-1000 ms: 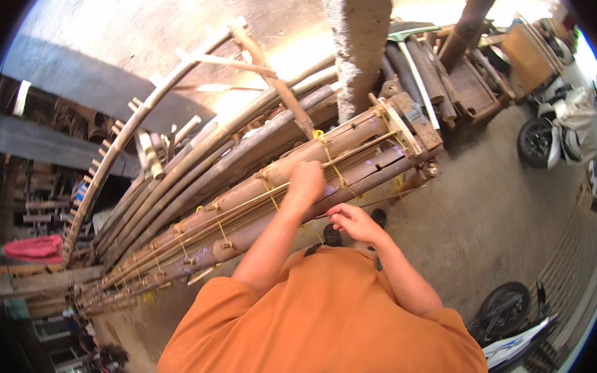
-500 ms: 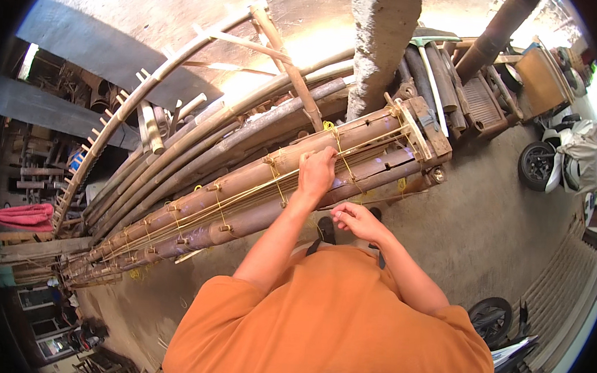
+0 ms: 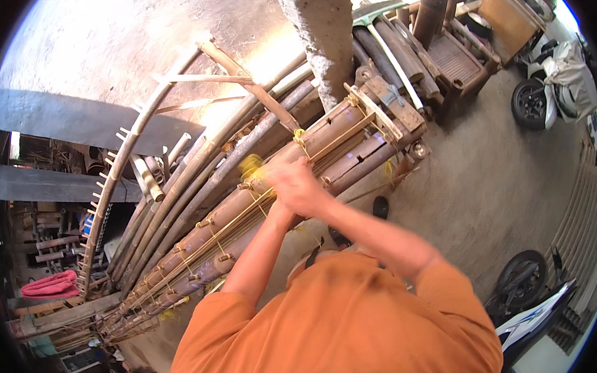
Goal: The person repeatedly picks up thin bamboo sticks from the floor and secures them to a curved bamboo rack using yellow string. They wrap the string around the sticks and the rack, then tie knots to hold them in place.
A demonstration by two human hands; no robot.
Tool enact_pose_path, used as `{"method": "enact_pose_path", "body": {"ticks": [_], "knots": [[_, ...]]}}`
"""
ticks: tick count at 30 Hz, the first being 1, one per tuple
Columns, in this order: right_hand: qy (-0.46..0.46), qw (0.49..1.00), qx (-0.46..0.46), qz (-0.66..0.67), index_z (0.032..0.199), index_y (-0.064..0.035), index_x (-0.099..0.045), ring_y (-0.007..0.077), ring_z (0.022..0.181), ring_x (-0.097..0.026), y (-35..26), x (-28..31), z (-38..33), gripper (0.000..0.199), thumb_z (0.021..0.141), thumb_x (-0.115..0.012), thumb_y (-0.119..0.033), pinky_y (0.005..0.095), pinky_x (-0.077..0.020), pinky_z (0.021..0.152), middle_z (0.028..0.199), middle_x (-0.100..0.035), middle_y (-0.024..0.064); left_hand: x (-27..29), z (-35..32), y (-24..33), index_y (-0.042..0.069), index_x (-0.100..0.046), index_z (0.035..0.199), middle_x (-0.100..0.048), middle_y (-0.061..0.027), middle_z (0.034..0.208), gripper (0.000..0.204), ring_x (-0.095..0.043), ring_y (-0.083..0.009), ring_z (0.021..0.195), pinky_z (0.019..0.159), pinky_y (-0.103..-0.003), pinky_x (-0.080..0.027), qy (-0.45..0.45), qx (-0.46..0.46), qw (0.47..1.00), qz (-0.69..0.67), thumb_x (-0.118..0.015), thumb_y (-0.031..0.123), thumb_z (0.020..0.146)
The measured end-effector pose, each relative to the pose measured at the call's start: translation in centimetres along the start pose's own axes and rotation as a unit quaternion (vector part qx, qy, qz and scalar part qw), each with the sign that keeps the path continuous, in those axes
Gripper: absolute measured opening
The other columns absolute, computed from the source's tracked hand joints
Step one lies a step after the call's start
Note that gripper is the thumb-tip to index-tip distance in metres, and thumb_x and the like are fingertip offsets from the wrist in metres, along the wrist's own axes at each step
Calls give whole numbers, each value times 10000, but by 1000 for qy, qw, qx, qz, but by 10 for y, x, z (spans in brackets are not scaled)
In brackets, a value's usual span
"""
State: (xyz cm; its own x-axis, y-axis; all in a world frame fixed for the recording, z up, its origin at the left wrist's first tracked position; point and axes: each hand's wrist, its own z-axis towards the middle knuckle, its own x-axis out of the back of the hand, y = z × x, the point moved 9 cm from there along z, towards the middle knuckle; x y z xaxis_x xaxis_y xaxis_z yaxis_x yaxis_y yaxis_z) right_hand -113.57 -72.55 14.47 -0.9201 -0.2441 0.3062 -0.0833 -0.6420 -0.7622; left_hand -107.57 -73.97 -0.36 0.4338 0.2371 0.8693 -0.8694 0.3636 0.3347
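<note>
My right hand [image 3: 304, 191] crosses over the near side of a long frame of two brown bamboo poles [image 3: 332, 126]. It overlaps my left hand [image 3: 276, 180], which is mostly hidden beneath it. Motion smears the fingers of both, so what they grip cannot be told. Just left of them, against the upper pole, shows a blurred yellow bundle [image 3: 250, 166], perhaps cord. Thin yellowish strands [image 3: 345, 145] run lengthwise between the poles. Yellow cord loops [image 3: 299, 138] tie across them at intervals, and short pegs stick out of the poles.
Several long bamboo poles [image 3: 197, 160] lie stacked behind the frame, under a curved pegged piece [image 3: 138, 132]. A rough pillar [image 3: 321, 37] rises beyond. A motorcycle [image 3: 557, 93] stands at the far right, a wheel [image 3: 522, 275] lower right. Pink cloth [image 3: 50, 285] lies at the left.
My right hand has moved left and up from below the frame onto my left hand. The left hand has shifted left along the poles. The yellow blur now shows beside them; the view has turned.
</note>
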Motion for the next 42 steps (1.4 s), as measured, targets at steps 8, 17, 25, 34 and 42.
{"method": "enact_pose_path", "body": {"ticks": [8,17,25,34,42], "knots": [[-205,934,-284,68,982,-35,-665,201,759,-604,153,-1,52,399,1004,-446,-368,447,-478,715,784,-650,69,35,41,28,13,-621,956,-621,-264,748,208,-611,-462,716,626,-531,-462,-106,83,986,-93,-504,184,967],[-328,913,-244,-9,728,-33,-643,414,692,-607,63,11,-139,387,955,-509,-316,497,-473,650,713,-626,217,38,50,25,17,-660,1019,-688,-143,808,227,-672,-271,739,679,-400,-507,-86,123,972,-180,-513,185,981],[-206,969,-131,47,718,-16,-606,363,766,-610,37,43,-135,343,945,-498,-249,446,-473,682,770,-642,160,-41,119,-112,27,-678,1008,-639,-304,983,249,-628,-448,969,820,-473,-494,-123,261,950,-119,-550,179,858],[471,439,-482,594,1125,-83,-582,191,1004,-517,182,167,-211,294,890,-557,-258,358,-432,908,1032,-580,55,-69,153,86,49,-635,1048,-692,-194,1012,269,-626,-405,1016,896,-486,-458,-216,102,955,-175,-573,273,913],[-1,988,-151,-16,1008,-49,-684,286,910,-612,109,151,23,319,971,-483,-295,467,-451,881,911,-643,142,-95,133,104,69,-571,1137,-671,-237,980,276,-624,-395,976,840,-567,-319,-45,154,986,-39,-570,246,925]]}}
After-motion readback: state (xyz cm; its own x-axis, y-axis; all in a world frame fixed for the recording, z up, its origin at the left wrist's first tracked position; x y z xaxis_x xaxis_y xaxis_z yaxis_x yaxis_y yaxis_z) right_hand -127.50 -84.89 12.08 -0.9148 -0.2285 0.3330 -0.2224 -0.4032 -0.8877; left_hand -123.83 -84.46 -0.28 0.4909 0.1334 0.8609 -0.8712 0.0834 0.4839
